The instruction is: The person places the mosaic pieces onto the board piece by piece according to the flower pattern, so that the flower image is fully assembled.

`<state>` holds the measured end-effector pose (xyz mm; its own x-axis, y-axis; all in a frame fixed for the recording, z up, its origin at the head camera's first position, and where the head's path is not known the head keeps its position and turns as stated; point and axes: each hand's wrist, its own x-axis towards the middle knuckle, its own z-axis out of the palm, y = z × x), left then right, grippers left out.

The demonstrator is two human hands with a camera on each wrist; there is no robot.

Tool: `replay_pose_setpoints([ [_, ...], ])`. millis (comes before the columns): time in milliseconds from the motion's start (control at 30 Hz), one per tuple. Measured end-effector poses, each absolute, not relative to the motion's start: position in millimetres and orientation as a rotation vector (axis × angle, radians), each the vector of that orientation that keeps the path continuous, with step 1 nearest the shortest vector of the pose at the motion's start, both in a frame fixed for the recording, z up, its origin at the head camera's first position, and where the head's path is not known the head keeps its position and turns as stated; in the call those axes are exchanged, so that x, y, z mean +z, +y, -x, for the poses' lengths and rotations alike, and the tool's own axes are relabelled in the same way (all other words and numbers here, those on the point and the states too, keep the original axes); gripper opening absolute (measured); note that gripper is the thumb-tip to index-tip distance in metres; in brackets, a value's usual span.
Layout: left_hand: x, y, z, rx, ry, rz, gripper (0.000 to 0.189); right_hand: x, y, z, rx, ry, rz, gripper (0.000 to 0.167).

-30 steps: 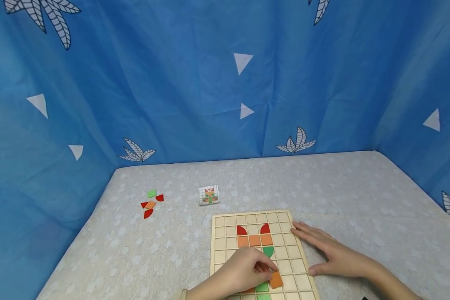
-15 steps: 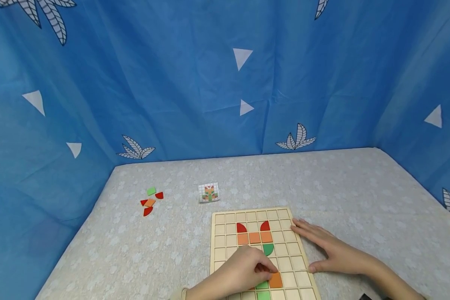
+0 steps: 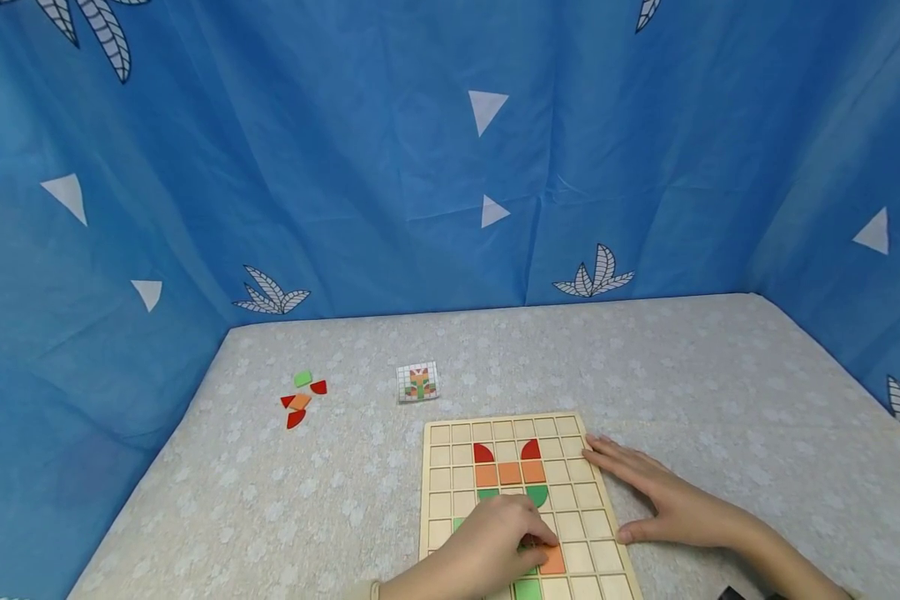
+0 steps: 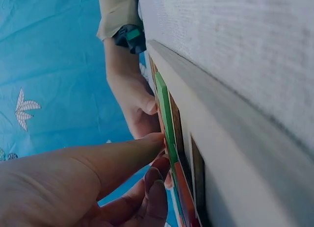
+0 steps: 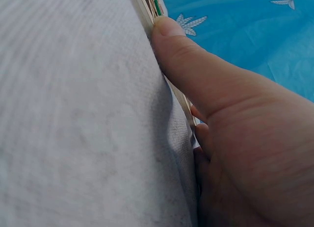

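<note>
In the head view a wooden grid board (image 3: pixel 441 481) lies near the table's front. My left hand (image 3: pixel 487 542) is over its lower middle, with thumb and curled fingers at the left edge of an orange square tile (image 3: pixel 552 561). That tile lies flat in a cell. A green square tile (image 3: pixel 527 589) sits below and to its left, and other tiles are partly hidden under the hand. Farther up are red quarter-circles (image 3: pixel 530 450), a row of orange squares (image 3: pixel 509 473) and a green quarter-circle (image 3: pixel 537 497). My right hand (image 3: pixel 663 500) rests with extended fingers along the board's right edge.
A small pattern card (image 3: pixel 417 382) lies behind the board. Loose tiles, including a green square (image 3: pixel 303 379), an orange square (image 3: pixel 300 402) and several red pieces (image 3: pixel 296 419), lie to the left on the patterned tablecloth (image 3: pixel 232 492). A blue curtain (image 3: pixel 390 167) encloses the table.
The orange square, first held slightly tilted over the board, now lies level in its cell. My left hand has stayed at it, its fingers shifting slightly. The right hand has kept its place.
</note>
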<state>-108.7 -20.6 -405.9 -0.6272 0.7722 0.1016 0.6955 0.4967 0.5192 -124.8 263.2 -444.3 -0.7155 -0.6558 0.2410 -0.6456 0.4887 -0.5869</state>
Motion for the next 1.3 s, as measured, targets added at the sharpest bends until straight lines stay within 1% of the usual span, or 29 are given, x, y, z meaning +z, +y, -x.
replay_pose_setpoints([
  [500, -406, -21, 108, 0.804, 2.582, -1.318, 0.014, -445, 262, 126, -1.073, 2.689, 1.181, 0.088],
  [633, -404, -22, 108, 0.829, 2.573, -1.290, 0.014, -446, 262, 126, -1.084, 2.679, 1.189, 0.088],
  [767, -397, -26, 111, 0.920, 2.573, -1.267, 0.014, -446, 262, 126, -1.078, 2.684, 1.192, 0.088],
  [900, -384, -40, 122, 1.118, 2.512, -1.230, 0.013, -445, 262, 126, -1.084, 2.684, 1.181, 0.088],
  [967, -378, -53, 131, 1.247, 2.439, -1.175, 0.012, -444, 262, 125, -1.090, 2.677, 1.178, 0.087],
  [1100, -371, -91, 154, 1.461, 2.359, -0.972, 0.014, -443, 263, 124, -1.081, 2.675, 1.165, 0.087],
  [1200, -370, -129, 174, 1.582, 2.420, -0.746, 0.018, -443, 263, 125, -1.073, 2.675, 1.167, 0.087],
  [1300, -366, -171, 189, 1.685, 2.491, -0.468, 0.026, -443, 262, 125, -1.068, 2.675, 1.163, 0.087],
])
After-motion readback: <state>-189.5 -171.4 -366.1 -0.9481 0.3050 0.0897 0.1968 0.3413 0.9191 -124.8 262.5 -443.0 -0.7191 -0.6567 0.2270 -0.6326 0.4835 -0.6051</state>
